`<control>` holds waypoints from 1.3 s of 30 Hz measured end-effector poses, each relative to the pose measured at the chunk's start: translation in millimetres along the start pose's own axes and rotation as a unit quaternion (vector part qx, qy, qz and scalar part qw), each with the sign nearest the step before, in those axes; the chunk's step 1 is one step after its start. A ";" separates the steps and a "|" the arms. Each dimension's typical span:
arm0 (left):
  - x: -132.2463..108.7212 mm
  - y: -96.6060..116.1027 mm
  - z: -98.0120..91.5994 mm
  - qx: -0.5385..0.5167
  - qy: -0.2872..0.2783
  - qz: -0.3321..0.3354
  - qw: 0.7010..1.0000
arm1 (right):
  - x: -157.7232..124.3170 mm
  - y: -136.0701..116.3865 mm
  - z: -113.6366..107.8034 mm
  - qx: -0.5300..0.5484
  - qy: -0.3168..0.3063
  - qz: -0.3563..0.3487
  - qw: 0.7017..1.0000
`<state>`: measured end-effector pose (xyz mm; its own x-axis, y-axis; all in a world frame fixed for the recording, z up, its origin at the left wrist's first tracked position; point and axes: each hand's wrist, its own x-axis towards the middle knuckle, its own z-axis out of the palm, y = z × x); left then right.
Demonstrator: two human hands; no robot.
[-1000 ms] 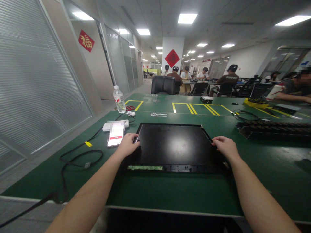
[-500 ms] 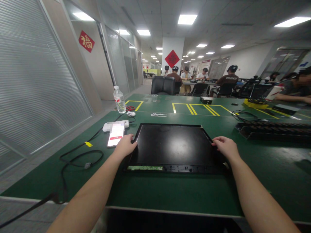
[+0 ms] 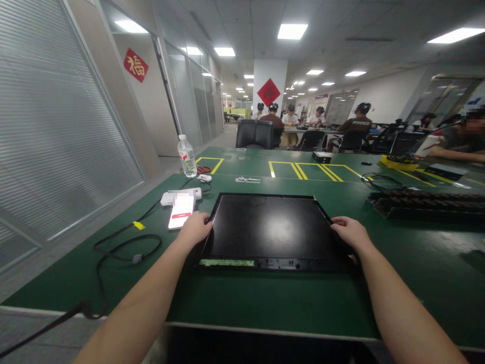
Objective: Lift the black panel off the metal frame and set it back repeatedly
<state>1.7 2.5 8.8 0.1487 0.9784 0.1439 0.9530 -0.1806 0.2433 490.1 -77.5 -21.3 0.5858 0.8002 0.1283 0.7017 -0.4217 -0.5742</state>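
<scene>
A black monitor screen panel (image 3: 271, 227) lies face up on the green table, its frame around a glossy display. Along its near edge a green circuit board strip (image 3: 227, 263) shows at the left. My left hand (image 3: 195, 227) is closed on the panel's left side edge, fingers partly hidden beneath it. At the right side edge, my right hand (image 3: 350, 231) grips the frame with its thumb on top. A lit phone (image 3: 182, 212) lies just beyond my left hand, leaning against a white power strip (image 3: 164, 198).
Black cable (image 3: 113, 246) loops over the left of the table (image 3: 261, 303). A water bottle (image 3: 187, 156), red scissors (image 3: 203, 170) and a white metal piece (image 3: 247, 179) stand or lie farther back. Long black parts (image 3: 435, 207) lie at right. A person (image 3: 462, 134) sits at far right.
My right hand's fingers have shifted slightly along the panel's right edge and lie flatter against it. The panel stays in the same place.
</scene>
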 end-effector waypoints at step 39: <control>-2.5 18.6 -8.9 -0.637 -0.052 -0.254 0.726 | 1.1 3.8 -9.3 -0.040 0.012 0.039 0.998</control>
<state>16.7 -4.2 21.5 -0.0548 0.9416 -0.3324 -0.1160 0.3246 0.9387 497.2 -82.2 -15.9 0.6487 0.7536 0.1059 0.6833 -0.5154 -0.5172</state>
